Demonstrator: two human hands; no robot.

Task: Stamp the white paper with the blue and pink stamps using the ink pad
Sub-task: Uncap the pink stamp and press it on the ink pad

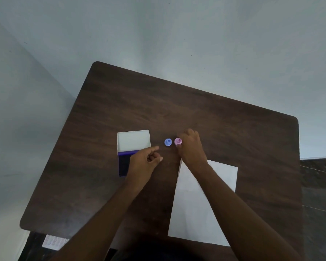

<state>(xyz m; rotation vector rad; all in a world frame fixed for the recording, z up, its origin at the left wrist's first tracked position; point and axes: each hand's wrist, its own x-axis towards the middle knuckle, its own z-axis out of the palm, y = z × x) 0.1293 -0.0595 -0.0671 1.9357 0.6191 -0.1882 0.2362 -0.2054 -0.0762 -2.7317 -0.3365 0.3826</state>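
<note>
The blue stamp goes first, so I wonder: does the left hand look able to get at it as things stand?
Probably yes. The left hand sits just short of the blue stamp, with bare table between them. The right hand is at the pink stamp beside it, not over the blue one.

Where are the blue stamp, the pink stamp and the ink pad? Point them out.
blue stamp (168,142), head view, on its round top.
pink stamp (177,141), head view, on its visible left side.
ink pad (123,162), head view, on its dark inked surface.

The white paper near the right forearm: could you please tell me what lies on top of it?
Only the right forearm crosses above the white paper; whether it touches is unclear. No stamp marks show on the visible part; the strip under the arm is hidden.
</note>
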